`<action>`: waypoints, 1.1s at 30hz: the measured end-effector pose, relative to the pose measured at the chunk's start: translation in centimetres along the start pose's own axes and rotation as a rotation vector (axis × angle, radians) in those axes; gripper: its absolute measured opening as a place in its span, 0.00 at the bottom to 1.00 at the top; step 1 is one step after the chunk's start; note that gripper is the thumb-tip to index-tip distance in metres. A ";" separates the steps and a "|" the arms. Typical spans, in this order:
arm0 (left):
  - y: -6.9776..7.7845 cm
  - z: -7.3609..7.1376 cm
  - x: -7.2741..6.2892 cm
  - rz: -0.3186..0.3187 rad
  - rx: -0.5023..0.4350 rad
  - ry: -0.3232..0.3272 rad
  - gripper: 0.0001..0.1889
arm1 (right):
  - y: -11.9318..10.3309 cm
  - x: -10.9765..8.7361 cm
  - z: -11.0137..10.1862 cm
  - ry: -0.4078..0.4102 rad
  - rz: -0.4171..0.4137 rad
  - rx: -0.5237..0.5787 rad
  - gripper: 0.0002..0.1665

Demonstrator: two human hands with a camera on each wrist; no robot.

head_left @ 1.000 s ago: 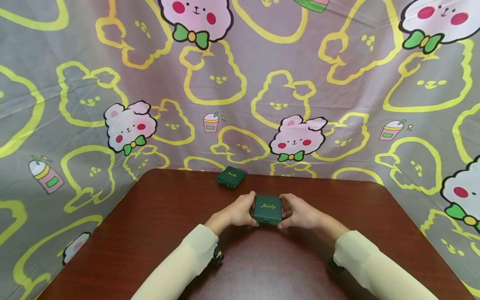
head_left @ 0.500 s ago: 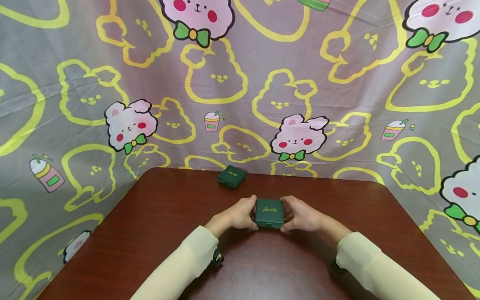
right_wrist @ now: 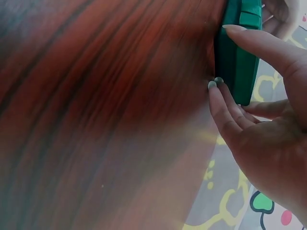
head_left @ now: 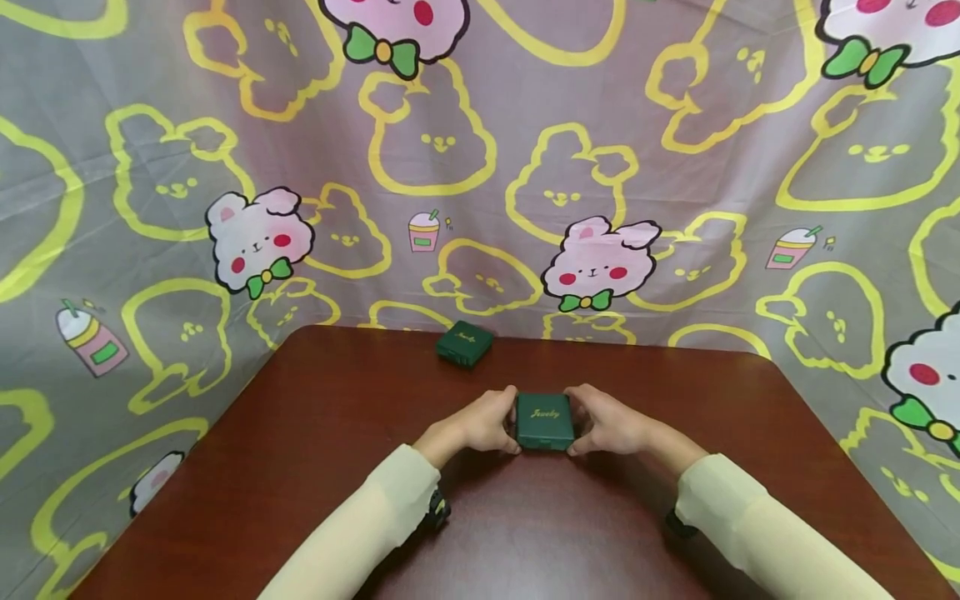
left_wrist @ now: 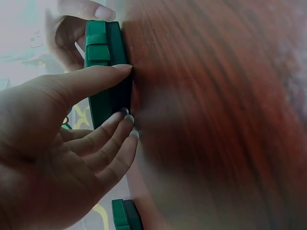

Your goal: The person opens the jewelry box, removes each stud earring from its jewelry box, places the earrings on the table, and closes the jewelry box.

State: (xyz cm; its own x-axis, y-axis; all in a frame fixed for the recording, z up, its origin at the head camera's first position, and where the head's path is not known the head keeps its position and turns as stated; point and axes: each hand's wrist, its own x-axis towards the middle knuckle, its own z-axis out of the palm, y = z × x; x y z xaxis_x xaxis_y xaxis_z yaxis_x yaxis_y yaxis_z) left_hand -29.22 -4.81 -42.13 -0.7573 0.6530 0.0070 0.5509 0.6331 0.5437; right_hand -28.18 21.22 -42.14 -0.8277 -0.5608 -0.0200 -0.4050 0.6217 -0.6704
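Between my two hands sits a closed green jewelry box (head_left: 544, 421) with gold "Jewelry" lettering on its lid and a latch on its near side. My left hand (head_left: 486, 422) grips its left side, thumb on the front and fingers along the side, as the left wrist view shows the box (left_wrist: 100, 52) beside the thumb. Opposite, my right hand (head_left: 611, 422) grips the right side in the same way, its thumb on the box front (right_wrist: 240, 48) in the right wrist view. The box's underside appears to be at the tabletop.
A second green jewelry box (head_left: 464, 344) lies closed near the back edge of the brown wooden table (head_left: 337, 417). Behind and at both sides hangs a grey curtain (head_left: 480, 167) with cartoon bears and rabbits.
Held by both hands, the box has shifted slightly to the right, and its lid now sits squarer to the view. The view has tilted slightly downward. The second box stays put on the table.
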 end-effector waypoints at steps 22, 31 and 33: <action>0.5 -0.1 0.3 -0.096 0.126 -0.042 0.57 | -0.4 0.0 -1.0 -0.040 0.050 -0.063 0.64; 0.2 0.0 0.9 -0.109 0.085 -0.043 0.59 | -2.1 0.1 -1.4 -0.044 -0.001 -0.157 0.60; 0.0 0.1 1.0 -0.106 0.078 -0.042 0.59 | -2.4 0.4 -1.2 -0.033 -0.029 -0.208 0.59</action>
State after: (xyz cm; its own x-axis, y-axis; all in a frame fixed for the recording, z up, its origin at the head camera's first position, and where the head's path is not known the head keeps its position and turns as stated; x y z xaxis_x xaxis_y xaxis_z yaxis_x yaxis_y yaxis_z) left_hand -29.92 -4.09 -42.18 -0.7980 0.5970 -0.0831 0.4958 0.7285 0.4727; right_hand -27.96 20.19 -39.70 -0.8026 -0.5957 -0.0297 -0.5029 0.7026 -0.5034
